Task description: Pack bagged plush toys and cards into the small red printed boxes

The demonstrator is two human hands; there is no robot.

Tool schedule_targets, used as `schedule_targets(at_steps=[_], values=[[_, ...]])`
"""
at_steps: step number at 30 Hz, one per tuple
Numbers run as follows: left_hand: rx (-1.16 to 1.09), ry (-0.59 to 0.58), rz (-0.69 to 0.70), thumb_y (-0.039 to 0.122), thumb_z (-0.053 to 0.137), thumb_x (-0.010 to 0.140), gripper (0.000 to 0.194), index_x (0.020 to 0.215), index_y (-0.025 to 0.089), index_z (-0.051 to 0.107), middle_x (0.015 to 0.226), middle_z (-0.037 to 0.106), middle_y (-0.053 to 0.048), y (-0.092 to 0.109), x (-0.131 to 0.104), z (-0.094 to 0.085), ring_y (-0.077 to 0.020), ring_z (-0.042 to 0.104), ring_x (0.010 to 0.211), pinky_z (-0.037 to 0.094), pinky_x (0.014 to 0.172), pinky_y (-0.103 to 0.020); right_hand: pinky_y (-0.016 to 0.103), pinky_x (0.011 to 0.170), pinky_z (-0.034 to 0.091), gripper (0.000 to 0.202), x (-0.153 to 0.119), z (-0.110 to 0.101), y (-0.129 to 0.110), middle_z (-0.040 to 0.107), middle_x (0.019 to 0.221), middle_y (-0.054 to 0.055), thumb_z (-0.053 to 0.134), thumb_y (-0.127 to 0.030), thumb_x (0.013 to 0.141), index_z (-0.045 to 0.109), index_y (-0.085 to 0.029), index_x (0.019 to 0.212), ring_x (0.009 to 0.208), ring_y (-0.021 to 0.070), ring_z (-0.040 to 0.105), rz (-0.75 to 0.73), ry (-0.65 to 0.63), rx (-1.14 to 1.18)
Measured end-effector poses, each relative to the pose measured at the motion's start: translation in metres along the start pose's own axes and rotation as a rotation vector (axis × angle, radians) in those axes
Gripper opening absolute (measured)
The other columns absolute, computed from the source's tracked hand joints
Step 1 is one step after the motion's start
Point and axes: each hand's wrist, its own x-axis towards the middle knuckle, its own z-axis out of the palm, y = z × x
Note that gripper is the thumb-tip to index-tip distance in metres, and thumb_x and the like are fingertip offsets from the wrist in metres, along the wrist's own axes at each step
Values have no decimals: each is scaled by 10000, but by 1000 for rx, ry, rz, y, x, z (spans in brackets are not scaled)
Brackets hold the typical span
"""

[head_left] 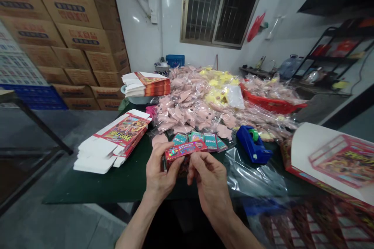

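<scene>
A small red box (187,148) with shiny printing is between my hands at the table's near edge. My left hand (162,171) is wrapped round its left end, thumb on the near side. The fingers of my right hand (209,173) are pinched together against the box's near right side; whether they hold anything small is hidden. Just beyond the box lie teal printed packets (210,141). A blue tape dispenser (254,146) stands to the right, beside clear plastic film (254,177). Flat printed cartons (117,138) lie in a stack to the left.
Bagged pink and yellow pieces (189,101) are heaped across the table (67,186). A red basket (271,103) holds more at the right. Another carton stack (146,85) is at the back left. A large open carton (336,163) stands at the right. Brown boxes (76,13) are piled behind.
</scene>
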Motion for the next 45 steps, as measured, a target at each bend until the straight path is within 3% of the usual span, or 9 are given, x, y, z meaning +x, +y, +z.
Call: schedule_targets(at_steps=[6,11,16,22,26,31,37,41,45], values=[[6,-106,127,120,629,786,391,1144,240,528,864,544,-14,3,10,-6,-145,538,769,484,681,-286,200,383,390,300,1,3,1,501,471,-53,727,-373,669,556,-147,572,389,62,437,70,73,25],[135,-304,266,105,535,842,341,1142,257,597,884,481,-36,4,23,-14,-148,532,808,489,632,-256,194,356,416,307,4,10,1,524,459,-48,729,-380,648,554,-143,564,378,68,468,110,103,36],[108,-422,254,93,449,866,370,1196,207,572,937,487,-64,9,30,-19,-163,539,881,501,712,-290,182,348,421,316,10,4,13,521,443,-57,711,-412,668,564,-141,595,354,61,469,75,131,-60],[135,-254,225,147,551,819,262,1059,136,655,916,555,-75,8,32,-9,-166,573,837,494,699,-285,174,285,376,436,5,-17,62,450,389,-73,730,-518,593,490,-155,563,327,54,397,291,169,-209],[175,42,73,160,601,805,192,973,168,694,871,600,-39,5,30,-10,-128,589,786,480,694,-234,220,332,452,467,1,-21,67,556,628,-15,714,-555,598,556,-141,747,508,111,525,330,189,-205],[-221,476,-423,356,628,799,233,977,212,669,901,652,-4,1,21,-22,-111,605,774,496,704,-205,272,752,516,350,13,-22,35,646,920,37,676,-371,735,579,-178,1011,861,158,609,-12,87,-123],[-652,420,-782,379,834,539,531,994,220,611,855,672,13,-24,2,-25,-109,624,697,518,610,-171,252,652,429,150,43,-35,-15,537,722,1,571,-285,811,547,-173,714,686,130,514,-431,-23,-638],[-397,223,-743,413,791,589,613,1124,227,556,1023,653,-47,-34,-5,-25,-209,631,918,523,822,-323,256,670,402,118,54,-40,-45,509,769,8,540,-151,800,478,-181,705,735,136,501,-628,-176,-853],[135,73,-385,386,787,577,776,1279,265,478,1263,555,-72,-18,8,-30,-284,516,1155,383,1025,-424,314,746,396,109,52,-37,-61,556,883,48,519,-77,790,492,-171,740,839,174,499,-788,-372,-1178]])
